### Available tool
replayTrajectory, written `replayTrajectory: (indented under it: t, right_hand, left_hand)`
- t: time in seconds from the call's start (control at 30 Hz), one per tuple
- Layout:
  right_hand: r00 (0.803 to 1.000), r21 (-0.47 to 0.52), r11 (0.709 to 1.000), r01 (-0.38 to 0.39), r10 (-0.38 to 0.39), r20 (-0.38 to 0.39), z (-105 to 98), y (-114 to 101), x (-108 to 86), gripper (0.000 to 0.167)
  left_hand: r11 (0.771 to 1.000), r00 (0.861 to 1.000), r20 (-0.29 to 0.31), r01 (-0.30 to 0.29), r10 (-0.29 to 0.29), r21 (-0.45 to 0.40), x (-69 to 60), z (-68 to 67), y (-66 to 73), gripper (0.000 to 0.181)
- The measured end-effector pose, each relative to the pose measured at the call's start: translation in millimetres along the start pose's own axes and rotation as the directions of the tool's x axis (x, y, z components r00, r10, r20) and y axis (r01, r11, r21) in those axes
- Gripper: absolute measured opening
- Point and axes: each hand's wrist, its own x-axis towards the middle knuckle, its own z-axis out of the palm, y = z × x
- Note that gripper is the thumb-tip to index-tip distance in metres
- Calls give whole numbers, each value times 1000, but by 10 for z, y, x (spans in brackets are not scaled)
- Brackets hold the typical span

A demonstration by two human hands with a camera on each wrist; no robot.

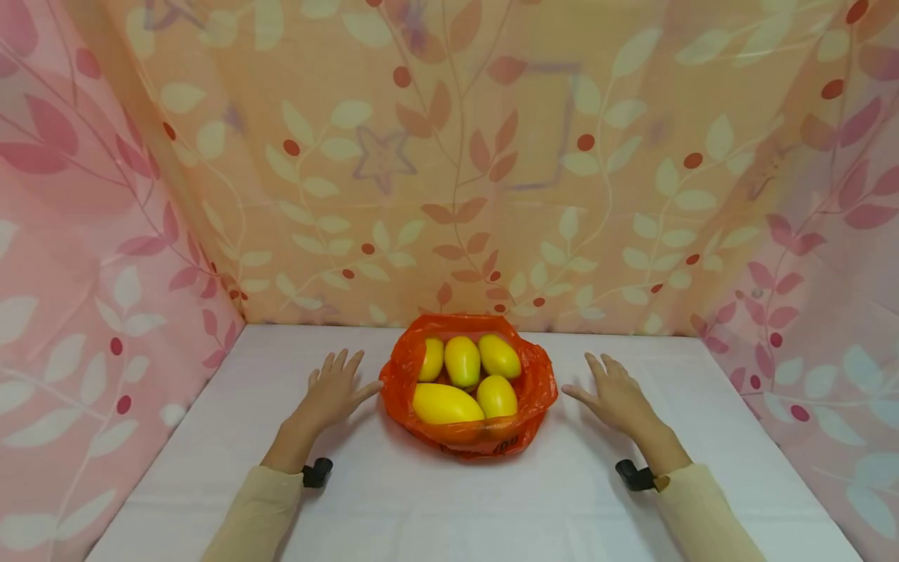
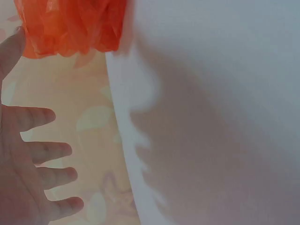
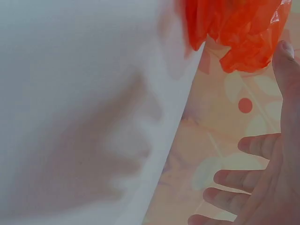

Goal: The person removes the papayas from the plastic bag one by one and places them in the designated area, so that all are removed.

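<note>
An orange-red plastic bag (image 1: 541, 386) stands with its mouth wide open on the white tablecloth (image 1: 393, 519), in the middle and near the back edge. Inside it, five yellow mangoes (image 1: 462, 361) can be seen: three lie in the back row and two in front, the front left one lying lengthwise. On the front wall of the bag there is dark lettering (image 1: 502, 446), partly lost in the folds. The left hand (image 1: 333, 394) is at the left side of the bag and the right hand (image 1: 618, 398) at the right side; both have their fingers extended and spread apart, and neither one grips anything. Each thumb points toward the bag; the left thumb tip comes so close to its edge that I cannot tell if it touches, and the right one is just beside it. Both arms have beige sleeves (image 1: 260, 503), and at each wrist a small black device (image 1: 318, 473) is worn. Behind the table hangs a leaf-patterned curtain (image 1: 456, 156) of orange-yellow colour, with pink ones at both sides.
</note>
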Motion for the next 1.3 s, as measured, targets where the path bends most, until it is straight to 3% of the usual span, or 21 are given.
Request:
replayTrajectory:
  t: [0.33,0.5,0.77,1.0,1.3]
  right_hand:
    - [1000,41,999,4,-5,27,-81,-97,67,97]
    - [999,84,996,8,-12,49,-112,-150,104,99]
    - [997,135,991,23,-32,66,-140,-233,142,96]
    - [997,166,985,41,-52,64,-180,-311,188,92]
    - [994,204,977,63,-79,71,-215,-387,252,94]
  left_hand:
    - [996,999,-17,-30,29,-85,99,10,70,86]
    - [987,1000,16,-19,22,-158,125,9,100,87]
    - [958,998,55,-22,39,-286,176,21,143,89]
    - [910,996,80,-11,49,-414,225,32,191,92]
    - [877,992,119,28,34,-480,271,42,231,94]
